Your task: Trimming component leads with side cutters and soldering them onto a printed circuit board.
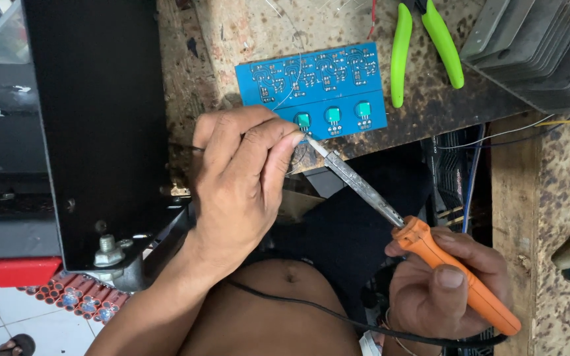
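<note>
So there's a flat blue rectangular circuit board (311, 89) with white traces and three teal square parts along its near edge, lying on a scuffed, speckled brown wooden bench (245, 29). Just right of the board lie green-handled pliers (423, 46), and further right a ribbed grey metal heatsink (536, 46). The left hand (242, 188) is curled at the board's near edge, fingertips pinched together on thin wire. The right hand (440, 283), below the board, is wrapped tight around an orange plastic soldering iron (417, 237), whose metal tip touches the board's near edge.

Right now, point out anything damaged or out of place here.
The workbench top under the blue circuit board is pitted and scorched-looking. The board overhangs its edge, and the soldering iron cord trails across the person's lap.
</note>
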